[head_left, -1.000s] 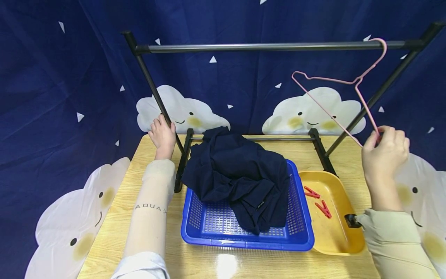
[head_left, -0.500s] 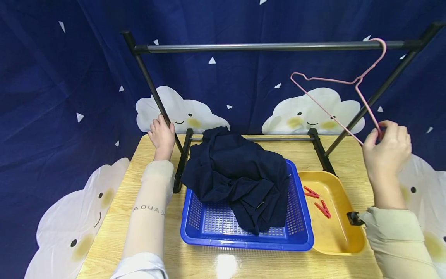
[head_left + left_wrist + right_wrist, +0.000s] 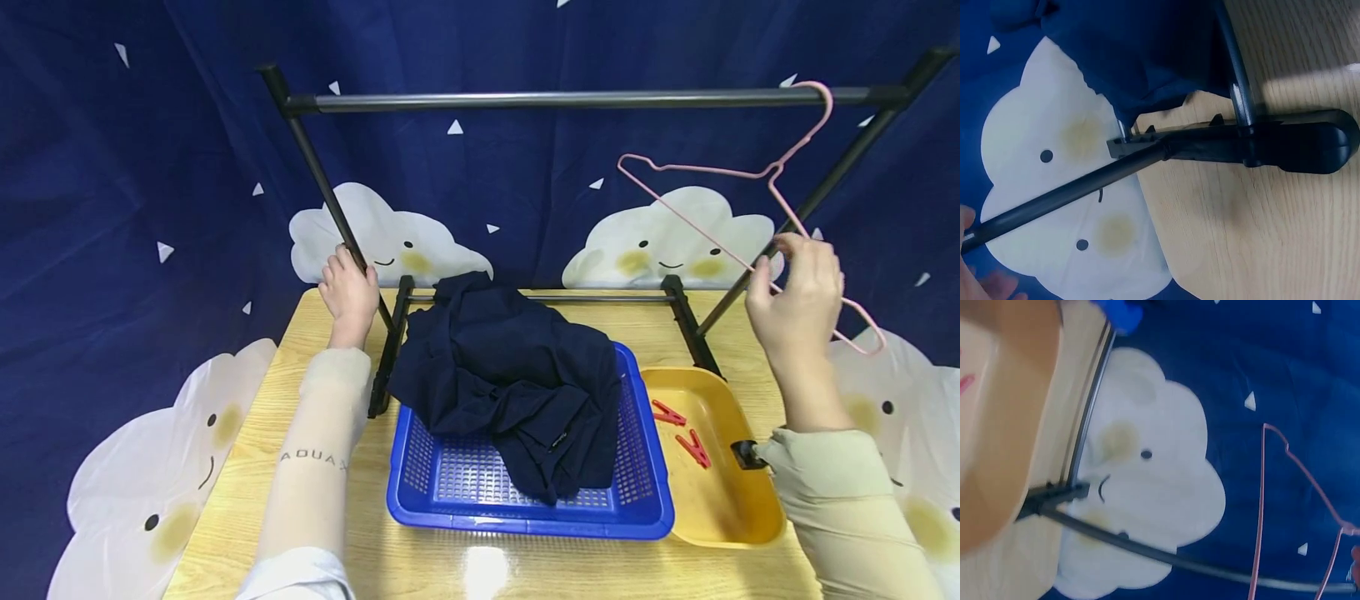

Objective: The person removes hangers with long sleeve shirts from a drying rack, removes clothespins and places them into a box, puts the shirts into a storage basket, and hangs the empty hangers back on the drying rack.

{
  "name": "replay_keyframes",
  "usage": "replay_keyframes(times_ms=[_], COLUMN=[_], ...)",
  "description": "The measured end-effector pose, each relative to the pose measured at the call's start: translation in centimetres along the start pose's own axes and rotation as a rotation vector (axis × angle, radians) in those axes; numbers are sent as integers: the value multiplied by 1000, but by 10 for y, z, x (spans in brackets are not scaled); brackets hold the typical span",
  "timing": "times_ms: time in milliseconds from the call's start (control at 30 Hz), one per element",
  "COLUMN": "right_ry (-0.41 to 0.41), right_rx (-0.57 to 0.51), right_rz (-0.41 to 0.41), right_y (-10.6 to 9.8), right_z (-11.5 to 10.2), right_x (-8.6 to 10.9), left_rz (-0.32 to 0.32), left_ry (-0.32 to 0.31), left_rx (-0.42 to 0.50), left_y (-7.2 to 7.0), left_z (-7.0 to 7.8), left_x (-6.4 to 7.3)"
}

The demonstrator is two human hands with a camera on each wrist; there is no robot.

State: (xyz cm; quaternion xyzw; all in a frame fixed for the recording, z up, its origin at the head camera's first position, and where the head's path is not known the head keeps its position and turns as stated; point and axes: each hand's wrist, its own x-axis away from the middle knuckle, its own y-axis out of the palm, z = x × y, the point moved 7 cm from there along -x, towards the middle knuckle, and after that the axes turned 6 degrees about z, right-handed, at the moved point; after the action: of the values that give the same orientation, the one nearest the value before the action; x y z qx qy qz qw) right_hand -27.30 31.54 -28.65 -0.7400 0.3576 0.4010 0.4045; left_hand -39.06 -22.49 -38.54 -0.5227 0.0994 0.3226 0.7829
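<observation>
My left hand (image 3: 351,292) grips the left upright of a black clothes rack (image 3: 480,102); in the left wrist view only parts of its fingers (image 3: 997,284) show beside the tube. At the right upright is my right hand (image 3: 798,304), its fingers bent, the thumb below them. Whether they close round the tube is hidden. A pink hanger (image 3: 697,168) hangs from the right end of the top rail, its lower bar passing behind the right hand. In the right wrist view the hanger (image 3: 1261,506) shows at the right, with a bit of the hand at the edge.
Between the rack's feet, a blue basket (image 3: 532,527) holds a heaped dark navy garment (image 3: 517,358). To its right stands a yellow tray (image 3: 720,500) with red clothespins (image 3: 693,448). All stand on a wooden table (image 3: 247,500) before a dark blue cloud-print curtain (image 3: 525,50).
My right hand has let go of the hanger's lower right corner and moved left and slightly up to the right upright. The hanger has swung a little. My left hand stays put.
</observation>
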Motion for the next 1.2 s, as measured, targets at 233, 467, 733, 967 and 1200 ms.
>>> replay_keyframes(times_ms=[233,467,733,967,1200], right_ry=[-115,-180,-212,-223,-125], right_rx=[-141,-136,-100,-113,-69], right_rz=[-147,-377,-670,-825,-1061], right_y=[36,84,138,172,196], right_z=[-37,-64,-81,-87,-87], right_x=[7,21,53,82,113], left_rz=[114,-85,-419,-620,-705], left_ry=[78,278,384,400,419], left_rx=[44,-21,-208,-309,-366], left_y=[-7,5,33,50,63], left_z=[19,50,64,62,59], left_x=[13,34,68,96,119])
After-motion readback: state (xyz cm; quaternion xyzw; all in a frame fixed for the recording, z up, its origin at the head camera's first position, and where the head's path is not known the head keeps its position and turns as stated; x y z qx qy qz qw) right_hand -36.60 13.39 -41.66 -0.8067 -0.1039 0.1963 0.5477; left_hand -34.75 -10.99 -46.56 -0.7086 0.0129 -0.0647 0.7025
